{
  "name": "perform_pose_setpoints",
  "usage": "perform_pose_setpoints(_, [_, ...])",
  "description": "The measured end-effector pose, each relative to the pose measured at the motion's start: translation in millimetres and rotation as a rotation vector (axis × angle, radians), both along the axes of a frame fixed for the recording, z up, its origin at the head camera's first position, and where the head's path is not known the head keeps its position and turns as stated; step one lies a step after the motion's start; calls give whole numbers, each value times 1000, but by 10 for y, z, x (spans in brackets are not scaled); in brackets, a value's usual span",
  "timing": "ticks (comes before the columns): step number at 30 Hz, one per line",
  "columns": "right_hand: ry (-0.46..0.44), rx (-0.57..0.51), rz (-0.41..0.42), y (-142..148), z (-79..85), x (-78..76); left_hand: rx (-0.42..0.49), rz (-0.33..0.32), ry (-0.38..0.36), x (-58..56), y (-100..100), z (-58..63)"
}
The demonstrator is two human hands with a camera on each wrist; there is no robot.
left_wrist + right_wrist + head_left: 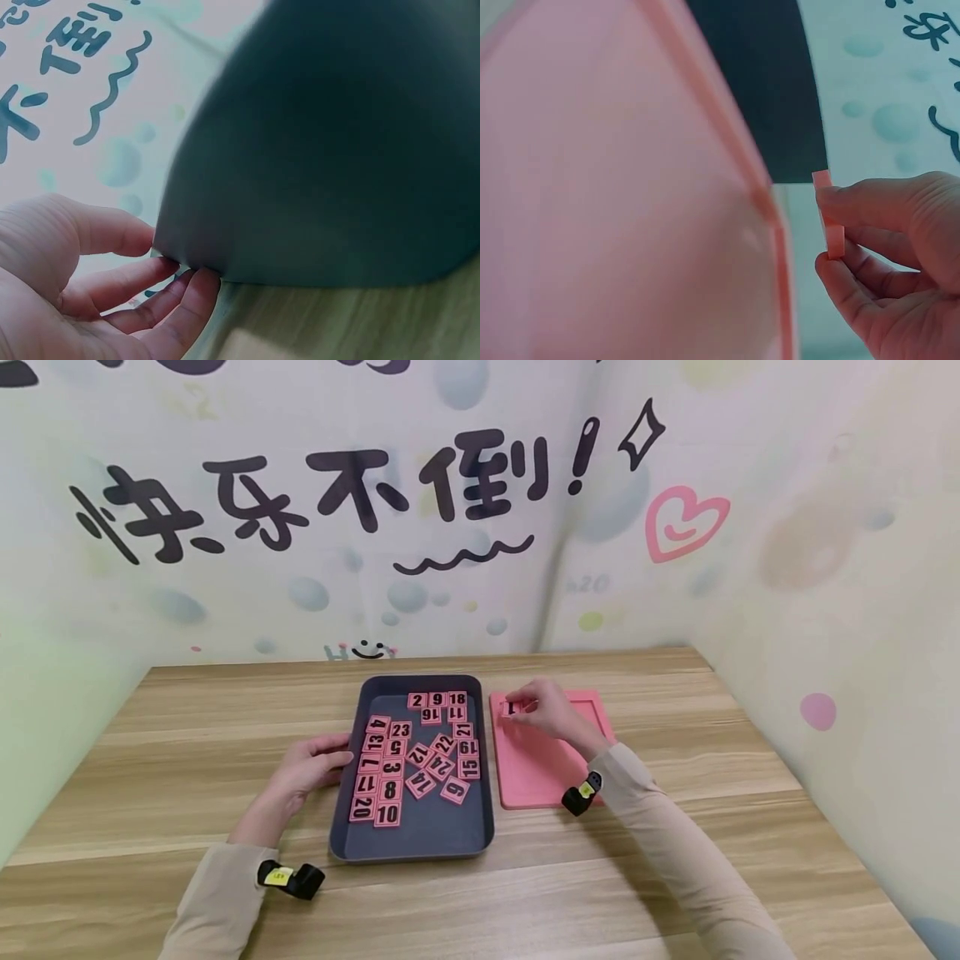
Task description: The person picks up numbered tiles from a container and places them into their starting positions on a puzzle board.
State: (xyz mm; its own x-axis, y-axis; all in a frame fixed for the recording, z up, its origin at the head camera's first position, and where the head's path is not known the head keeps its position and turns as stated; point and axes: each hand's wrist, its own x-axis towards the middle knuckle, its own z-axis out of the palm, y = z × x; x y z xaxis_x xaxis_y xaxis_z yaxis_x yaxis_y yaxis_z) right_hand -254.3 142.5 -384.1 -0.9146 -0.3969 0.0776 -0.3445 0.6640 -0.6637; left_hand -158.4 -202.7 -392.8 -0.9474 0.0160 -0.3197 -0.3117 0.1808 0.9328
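Note:
At the left wall of the dark grey tray, my left hand grips the rim, thumb on top and fingers against the outer side. Up close in the left wrist view, thumb and fingertips meet the tray's edge. My right hand pinches a pink number tile marked 1 between thumb and fingers, over the far left corner of the pink frame board. In the right wrist view the tile stands edge-on in the fingers, beside the board's raised rim.
Several pink number tiles lie in the tray, such as tile 10 and tile 23, some in rows and some tilted. Tray and board stand side by side on a wooden table. A printed wall sheet rises behind.

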Motion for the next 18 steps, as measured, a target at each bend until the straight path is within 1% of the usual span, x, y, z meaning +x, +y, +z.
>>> perform_pose_setpoints(5, [-58, 24, -12, 64, -57, 1, 3, -2, 0, -4, -8, -1])
perform_pose_setpoints(8, [-76, 46, -16, 85, -88, 0, 3, -1, -1, -6, -9, -3])
perform_pose_setpoints(13, [-63, 91, -4, 107, -134, -11, 4, 0, 2, -6, 1, -5])
perform_pose_setpoints(18, [-59, 112, 33, 115, -151, -30, 3, 0, 1, -13, -2, -11])
